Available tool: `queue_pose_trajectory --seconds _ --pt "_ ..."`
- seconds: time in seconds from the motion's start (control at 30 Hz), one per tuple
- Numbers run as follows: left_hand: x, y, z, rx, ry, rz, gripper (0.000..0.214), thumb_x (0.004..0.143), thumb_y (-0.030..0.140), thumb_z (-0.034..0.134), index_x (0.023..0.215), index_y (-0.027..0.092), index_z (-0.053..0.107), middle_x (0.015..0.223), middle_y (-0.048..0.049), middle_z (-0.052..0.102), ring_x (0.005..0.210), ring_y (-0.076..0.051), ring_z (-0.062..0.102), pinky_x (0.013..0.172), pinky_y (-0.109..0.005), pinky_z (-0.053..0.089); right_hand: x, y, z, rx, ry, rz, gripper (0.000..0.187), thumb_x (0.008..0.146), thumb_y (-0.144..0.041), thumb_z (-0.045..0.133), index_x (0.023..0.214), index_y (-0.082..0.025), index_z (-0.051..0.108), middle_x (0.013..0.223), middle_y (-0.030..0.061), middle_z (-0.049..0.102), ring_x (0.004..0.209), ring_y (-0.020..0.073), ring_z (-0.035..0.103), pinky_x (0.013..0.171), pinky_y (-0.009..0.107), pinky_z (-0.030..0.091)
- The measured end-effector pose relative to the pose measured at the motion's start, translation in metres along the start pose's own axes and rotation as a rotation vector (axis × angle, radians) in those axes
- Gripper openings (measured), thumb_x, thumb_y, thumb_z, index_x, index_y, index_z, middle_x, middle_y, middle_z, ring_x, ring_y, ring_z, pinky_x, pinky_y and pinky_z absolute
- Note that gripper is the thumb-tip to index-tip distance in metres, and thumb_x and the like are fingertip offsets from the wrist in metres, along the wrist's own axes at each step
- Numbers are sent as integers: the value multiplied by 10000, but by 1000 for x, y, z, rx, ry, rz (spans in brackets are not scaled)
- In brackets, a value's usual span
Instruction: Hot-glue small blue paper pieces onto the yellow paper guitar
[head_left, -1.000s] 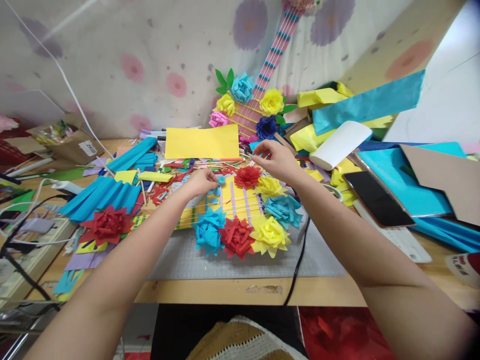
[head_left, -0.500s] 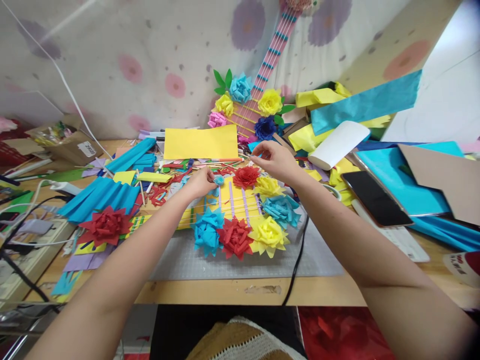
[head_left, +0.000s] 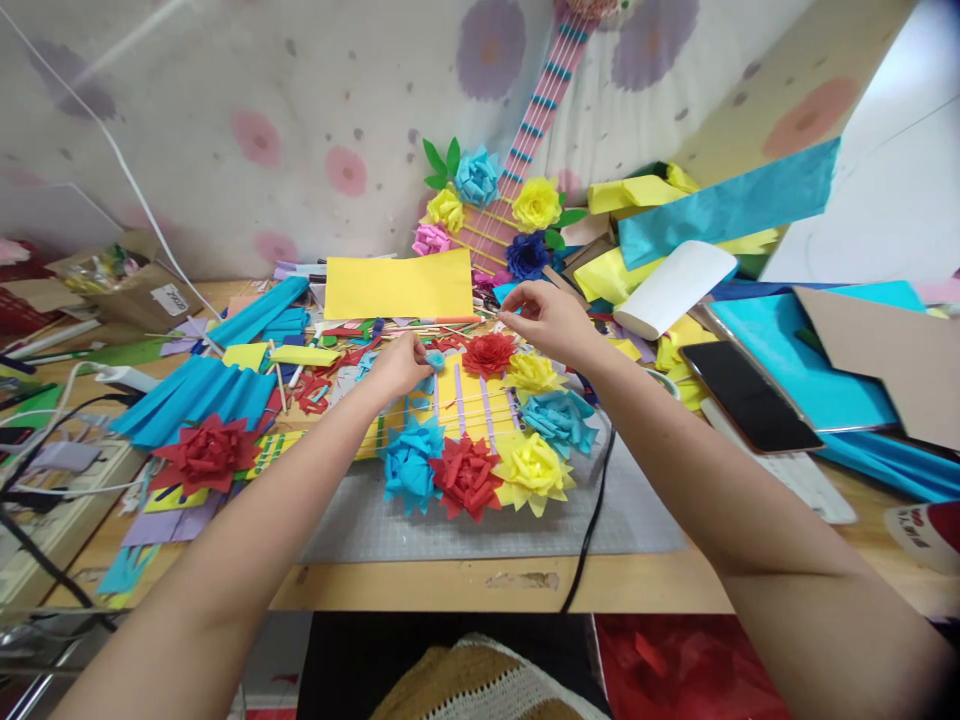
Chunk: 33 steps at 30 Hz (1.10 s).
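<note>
Small blue flower [head_left: 435, 358] of rolled paper sits at the far left edge of the yellow paper guitar [head_left: 469, 395], pinched between the thumb and fingers of the left hand [head_left: 397, 365]. The guitar lies flat on a grey cutting mat [head_left: 450, 525] in the middle of the bench [head_left: 420, 585].

The right hand [head_left: 555, 318] hovers just beyond the guitar, above a red flower [head_left: 489, 353]. Its thumb and forefinger tips are drawn together and the other fingers are curled. Whatever lies between the tips is too thin to make out.

More paper flowers ring the guitar body, among them a blue flower [head_left: 411, 465] in the row along the near edge.

A yellow sheet [head_left: 397, 285] lies flat just behind the hands. A black cable [head_left: 592, 520] runs from the guitar's right side over the mat and off the bench's front edge. A phone [head_left: 754, 395] lies face up well to the right. Folded blue paper [head_left: 199, 395] and a loose red bloom [head_left: 206, 452] lie to the left.
</note>
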<state>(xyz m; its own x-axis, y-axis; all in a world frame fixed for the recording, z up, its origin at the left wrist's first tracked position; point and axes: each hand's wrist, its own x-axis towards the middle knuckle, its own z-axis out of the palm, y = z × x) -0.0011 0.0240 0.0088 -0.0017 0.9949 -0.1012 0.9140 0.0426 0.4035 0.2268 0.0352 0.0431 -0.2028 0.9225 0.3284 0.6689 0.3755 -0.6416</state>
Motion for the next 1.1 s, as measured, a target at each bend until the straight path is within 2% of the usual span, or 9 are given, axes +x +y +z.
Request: queue_pose_trajectory --seconds 0.23,0.5,0.73,0.83,0.93,1.03,1.1 --pt "-1 5 -1 11 0 -5 258 702 216 710 865 185 513 934 -51 669 871 -189 625 695 -262 431 -2 -2 0 -9 9 12 115 742 -293 608 775 -183 608 815 30 614 662 133 516 648 289 395" --pt "2 0 6 -100 42 -18 376 645 219 741 920 197 485 886 -30 664 871 -202 642 705 -280 449 -2 1 1 -19 10 -4 108 749 -290 612 777 -185 609 843 34 623 689 140 536 670 294 409" --pt "-1 -9 -1 -383 17 -27 470 578 177 760 907 217 426 880 -27 693 867 -205 669 728 -297 486 -4 9 -4 5 42 -12 132 743 -325 604 772 -197 610 802 31 629 672 150 543 655 309 422" --pt "-5 -17 -6 -505 75 -40 401 595 171 719 875 215 435 843 -27 696 847 -209 672 743 -319 494 -10 20 -7 56 74 5 136 743 -337 594 762 -202 598 780 29 633 678 158 554 655 317 432" --pt "-9 -25 -7 -523 128 -32 253 618 165 663 787 206 479 816 -26 685 845 -208 662 774 -328 489 -21 33 -7 109 121 75 157 740 -357 591 769 -203 586 771 29 635 677 164 565 655 326 443" --pt "-13 -31 -2 -536 106 -53 144 618 142 617 720 193 529 803 -29 683 824 -193 650 797 -318 484 -35 42 -7 141 169 127 163 734 -362 581 772 -203 584 738 27 624 667 169 567 657 335 454" --pt "-14 -34 2 -591 71 -75 123 620 125 588 714 189 543 795 -26 688 817 -177 647 796 -301 487 -44 43 -8 156 244 108 155 736 -357 571 766 -205 581 749 29 625 679 170 573 681 342 468"
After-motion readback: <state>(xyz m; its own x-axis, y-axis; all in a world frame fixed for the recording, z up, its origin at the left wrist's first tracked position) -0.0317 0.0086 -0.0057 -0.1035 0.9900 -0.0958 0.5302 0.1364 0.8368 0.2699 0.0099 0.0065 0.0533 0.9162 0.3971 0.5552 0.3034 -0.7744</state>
